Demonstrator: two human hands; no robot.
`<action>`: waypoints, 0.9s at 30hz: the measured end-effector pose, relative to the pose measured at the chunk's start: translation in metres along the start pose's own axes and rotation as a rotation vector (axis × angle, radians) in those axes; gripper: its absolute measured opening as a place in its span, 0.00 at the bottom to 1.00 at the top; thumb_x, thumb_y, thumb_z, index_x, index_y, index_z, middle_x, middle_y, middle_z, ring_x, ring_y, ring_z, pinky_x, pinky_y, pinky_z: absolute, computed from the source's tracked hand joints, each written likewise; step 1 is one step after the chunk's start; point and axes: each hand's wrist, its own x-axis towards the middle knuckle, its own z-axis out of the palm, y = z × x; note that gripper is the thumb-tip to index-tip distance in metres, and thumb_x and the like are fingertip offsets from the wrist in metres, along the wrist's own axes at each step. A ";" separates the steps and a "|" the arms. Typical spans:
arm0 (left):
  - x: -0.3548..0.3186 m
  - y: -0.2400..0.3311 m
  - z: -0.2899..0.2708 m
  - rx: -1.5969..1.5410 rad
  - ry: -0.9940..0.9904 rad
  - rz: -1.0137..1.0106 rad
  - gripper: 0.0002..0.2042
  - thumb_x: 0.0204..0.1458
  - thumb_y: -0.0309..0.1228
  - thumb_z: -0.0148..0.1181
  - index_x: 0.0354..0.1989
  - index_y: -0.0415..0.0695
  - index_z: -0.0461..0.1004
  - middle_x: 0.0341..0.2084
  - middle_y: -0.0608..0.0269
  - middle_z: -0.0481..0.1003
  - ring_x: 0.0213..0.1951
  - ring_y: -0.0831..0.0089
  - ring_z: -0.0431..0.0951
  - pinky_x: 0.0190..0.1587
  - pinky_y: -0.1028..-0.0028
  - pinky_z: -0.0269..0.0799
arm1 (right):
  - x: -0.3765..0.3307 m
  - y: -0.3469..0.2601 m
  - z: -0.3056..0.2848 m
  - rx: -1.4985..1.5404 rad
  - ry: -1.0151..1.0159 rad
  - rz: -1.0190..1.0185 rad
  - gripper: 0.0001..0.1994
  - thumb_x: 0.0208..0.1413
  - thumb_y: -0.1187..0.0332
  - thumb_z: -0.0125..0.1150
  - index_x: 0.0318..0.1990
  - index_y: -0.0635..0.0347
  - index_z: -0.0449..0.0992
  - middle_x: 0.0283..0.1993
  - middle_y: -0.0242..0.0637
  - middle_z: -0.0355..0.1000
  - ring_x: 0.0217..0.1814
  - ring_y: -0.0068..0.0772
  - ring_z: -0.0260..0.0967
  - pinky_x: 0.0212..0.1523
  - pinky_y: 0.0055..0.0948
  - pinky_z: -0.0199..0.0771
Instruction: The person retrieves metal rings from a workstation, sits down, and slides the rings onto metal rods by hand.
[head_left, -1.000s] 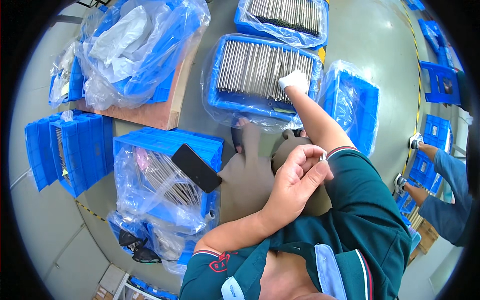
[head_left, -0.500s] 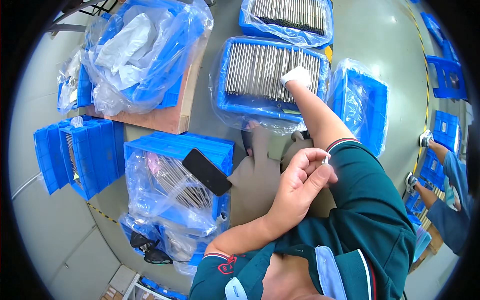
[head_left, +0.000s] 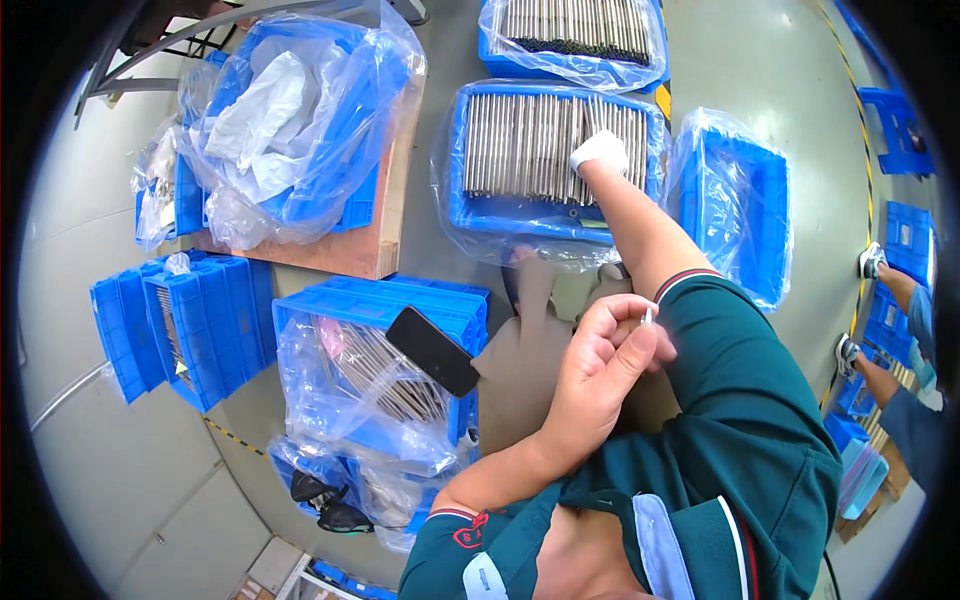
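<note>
Right hand (head_left: 600, 150), in a white glove, stretched forward into a blue crate (head_left: 470, 205) lined with clear plastic, fingers closed down on the row of metal rods (head_left: 530, 145) lying side by side inside. Left hand (head_left: 600, 365) drawn in close to the chest, thumb and fingers pinched together on a small silvery piece (head_left: 647, 316), too small to identify. Hands well apart. Just left of the left hand, a black phone (head_left: 432, 350) resting on the rim of another blue crate (head_left: 330, 300) with rods under plastic. Farther left, stacked empty blue bins (head_left: 185, 330) on the floor. Beyond, a wooden pallet (head_left: 385, 215) carrying bagged crates. At far right, another person's feet (head_left: 870, 262).
</note>
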 end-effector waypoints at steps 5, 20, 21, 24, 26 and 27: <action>-0.001 0.003 -0.002 0.001 0.028 -0.008 0.14 0.58 0.35 0.50 0.47 0.39 0.64 0.31 0.59 0.73 0.32 0.79 0.68 0.40 0.80 0.62 | -0.007 0.003 -0.001 0.010 0.025 -0.045 0.13 0.51 0.67 0.51 0.41 0.61 0.76 0.43 0.48 0.74 0.48 0.45 0.72 0.48 0.38 0.72; 0.004 0.000 -0.003 0.056 0.051 0.016 0.12 0.59 0.35 0.48 0.46 0.40 0.65 0.30 0.59 0.74 0.31 0.80 0.68 0.38 0.80 0.63 | 0.006 0.040 0.006 0.036 -0.066 -0.131 0.16 0.53 0.64 0.42 0.41 0.60 0.75 0.43 0.52 0.73 0.47 0.54 0.71 0.49 0.44 0.69; 0.005 -0.002 0.000 0.058 0.052 0.023 0.12 0.59 0.35 0.48 0.46 0.40 0.65 0.30 0.60 0.74 0.31 0.80 0.68 0.37 0.80 0.63 | 0.016 0.051 0.005 0.079 -0.100 -0.134 0.18 0.53 0.59 0.45 0.43 0.61 0.73 0.43 0.53 0.73 0.48 0.55 0.70 0.48 0.45 0.69; 0.012 -0.008 0.009 0.047 0.026 0.050 0.12 0.60 0.35 0.48 0.45 0.40 0.66 0.29 0.60 0.74 0.29 0.81 0.69 0.35 0.81 0.63 | 0.044 0.086 -0.005 0.000 -0.263 -0.348 0.22 0.51 0.51 0.50 0.42 0.62 0.73 0.39 0.53 0.74 0.45 0.56 0.71 0.47 0.45 0.68; 0.016 -0.011 0.008 0.042 0.029 0.051 0.12 0.60 0.35 0.48 0.45 0.41 0.66 0.29 0.60 0.74 0.27 0.81 0.69 0.34 0.81 0.64 | 0.031 0.092 -0.006 0.435 -0.518 0.023 0.22 0.53 0.47 0.51 0.24 0.59 0.74 0.21 0.40 0.70 0.20 0.37 0.68 0.23 0.37 0.68; 0.018 -0.011 0.008 0.045 0.061 0.076 0.12 0.60 0.36 0.48 0.44 0.41 0.66 0.29 0.60 0.74 0.27 0.81 0.69 0.33 0.81 0.64 | 0.025 0.096 -0.016 0.694 -0.771 0.128 0.21 0.54 0.47 0.50 0.22 0.56 0.69 0.18 0.33 0.63 0.16 0.29 0.59 0.17 0.31 0.59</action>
